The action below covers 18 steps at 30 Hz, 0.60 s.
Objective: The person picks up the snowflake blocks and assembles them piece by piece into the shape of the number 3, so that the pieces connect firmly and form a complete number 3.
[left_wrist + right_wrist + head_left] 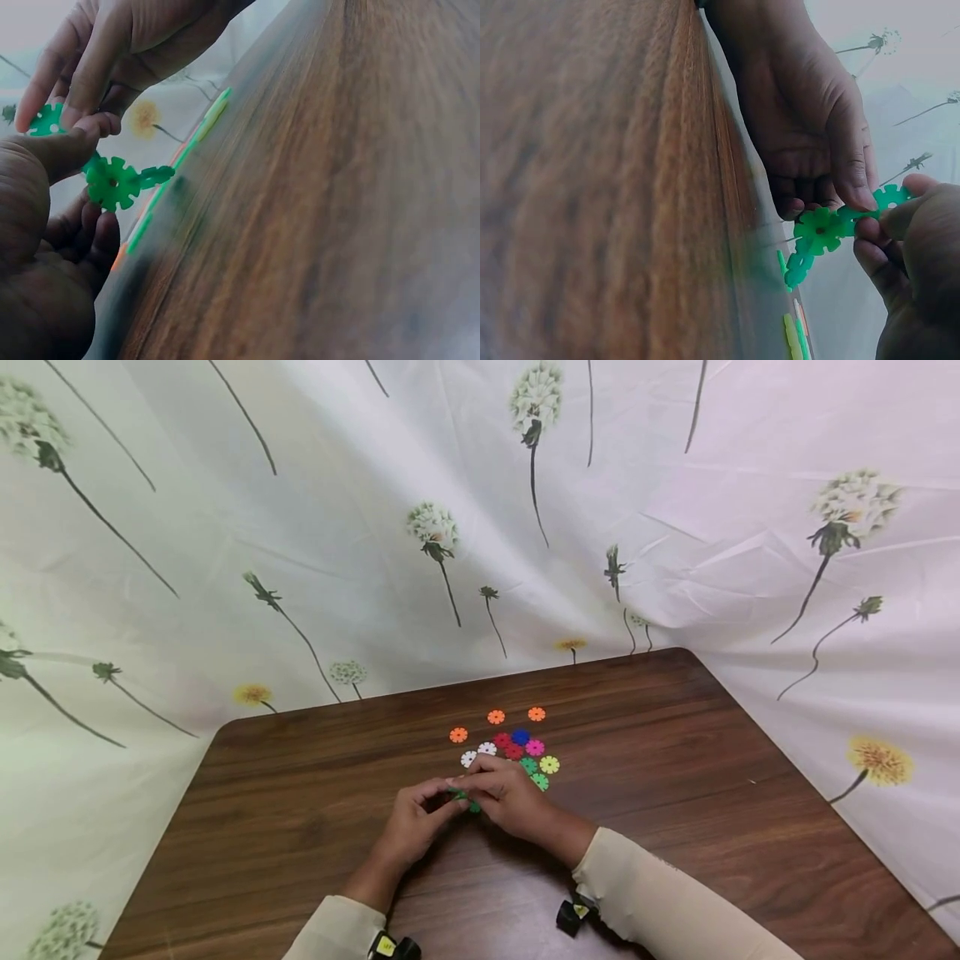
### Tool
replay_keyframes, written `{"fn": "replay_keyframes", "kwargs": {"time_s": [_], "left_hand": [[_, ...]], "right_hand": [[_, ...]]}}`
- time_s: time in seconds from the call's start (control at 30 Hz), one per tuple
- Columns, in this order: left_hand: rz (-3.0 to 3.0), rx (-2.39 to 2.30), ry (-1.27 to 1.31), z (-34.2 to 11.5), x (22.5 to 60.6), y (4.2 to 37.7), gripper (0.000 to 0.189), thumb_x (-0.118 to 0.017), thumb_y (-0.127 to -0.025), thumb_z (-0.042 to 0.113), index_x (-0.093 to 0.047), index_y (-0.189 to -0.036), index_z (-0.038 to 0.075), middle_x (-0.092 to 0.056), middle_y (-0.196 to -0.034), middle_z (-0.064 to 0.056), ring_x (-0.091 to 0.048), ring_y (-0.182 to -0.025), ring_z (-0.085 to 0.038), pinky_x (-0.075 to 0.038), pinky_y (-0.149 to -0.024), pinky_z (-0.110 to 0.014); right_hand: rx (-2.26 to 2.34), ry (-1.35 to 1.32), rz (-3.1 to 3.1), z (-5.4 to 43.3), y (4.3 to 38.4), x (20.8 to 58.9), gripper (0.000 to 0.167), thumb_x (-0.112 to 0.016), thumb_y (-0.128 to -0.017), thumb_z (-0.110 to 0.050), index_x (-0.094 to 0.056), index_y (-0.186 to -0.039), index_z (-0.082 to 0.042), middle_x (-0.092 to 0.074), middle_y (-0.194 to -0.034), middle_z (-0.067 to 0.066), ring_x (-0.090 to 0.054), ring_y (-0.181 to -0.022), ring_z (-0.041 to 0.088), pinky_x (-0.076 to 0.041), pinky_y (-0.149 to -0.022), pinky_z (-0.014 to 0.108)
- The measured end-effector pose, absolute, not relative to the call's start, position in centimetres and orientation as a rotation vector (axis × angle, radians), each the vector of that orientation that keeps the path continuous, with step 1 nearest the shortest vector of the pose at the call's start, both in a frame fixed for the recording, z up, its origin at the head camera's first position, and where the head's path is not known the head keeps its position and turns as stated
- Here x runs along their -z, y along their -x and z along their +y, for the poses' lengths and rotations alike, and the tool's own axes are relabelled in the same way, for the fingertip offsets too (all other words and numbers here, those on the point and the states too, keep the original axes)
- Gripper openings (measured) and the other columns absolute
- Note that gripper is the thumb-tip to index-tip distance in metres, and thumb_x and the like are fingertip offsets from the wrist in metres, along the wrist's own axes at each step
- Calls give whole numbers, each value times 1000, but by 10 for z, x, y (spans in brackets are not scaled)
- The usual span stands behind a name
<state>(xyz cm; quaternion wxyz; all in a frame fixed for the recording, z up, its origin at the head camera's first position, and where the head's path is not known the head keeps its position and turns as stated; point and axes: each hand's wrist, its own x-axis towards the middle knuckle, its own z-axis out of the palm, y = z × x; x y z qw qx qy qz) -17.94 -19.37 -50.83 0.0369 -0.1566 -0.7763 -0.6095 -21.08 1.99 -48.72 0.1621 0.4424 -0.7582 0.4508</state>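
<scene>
Both hands meet above the table around a short chain of green notched plastic discs [112, 184], slotted into one another at angles. My left hand [416, 820] pinches the chain between thumb and fingers. From the other side, my right hand [517, 797] pinches a green disc [891, 196] at the chain's upper end. A further green disc [799, 266] hangs at the lower end, seen nearly edge-on in the left wrist view. Fingers partly cover the joint between the upper discs, so how far they are slotted cannot be seen.
Loose discs lie beyond the hands: several orange ones [496, 717], white [487, 749], red [513, 750], blue [521, 737], pink [535, 747], yellow [550, 765] and green [539, 782]. The dark wooden table [300, 810] meets a flower-printed cloth [337, 527] behind.
</scene>
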Motion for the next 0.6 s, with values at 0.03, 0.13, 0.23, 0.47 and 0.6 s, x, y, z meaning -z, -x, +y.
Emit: {"fn": "replay_keyframes", "kwargs": {"time_s": [0.03,0.13,0.23,0.47,0.6], "left_hand": [[-2376,1867,488,-193,508,179,18,-81,-97,3,-81,-114,-1,-81,-114,-20,-71,-101,-3,-60,-89,-20],[-2356,1852,508,-193,508,179,18,-81,-96,0,-81,-114,-3,-80,-115,-21,-71,-101,-2,-60,-88,-19],[-2341,1850,529,-192,508,178,18,-79,-97,-2,-80,-115,-4,-79,-115,-22,-70,-101,-2,-59,-87,-18],[-2319,1780,559,-190,510,178,22,-79,-97,-2,-78,-119,-3,-78,-113,-21,-68,-99,-2,-56,-85,-18],[-2321,1711,611,-189,509,179,21,-80,-95,-2,-79,-116,0,-77,-116,-19,-67,-104,-2,-56,-88,-17]], "right_hand": [[-1290,-1261,-2168,20,211,487,31,-79,-95,6,-85,-121,-10,-73,-101,6,-57,-80,8,-47,-68,14],[-1283,-1259,-2167,20,210,487,30,-79,-95,6,-85,-121,-10,-72,-98,6,-54,-77,6,-44,-67,13],[-1261,-1262,-2150,19,210,488,30,-79,-95,6,-85,-120,-9,-71,-97,6,-54,-76,6,-45,-66,13],[-1239,-1255,-2087,18,213,490,32,-78,-97,5,-82,-126,-6,-66,-95,4,-54,-80,8,-46,-68,13],[-1238,-1258,-2072,19,214,489,32,-76,-98,6,-81,-128,-4,-66,-96,3,-54,-80,6,-47,-68,12]]}}
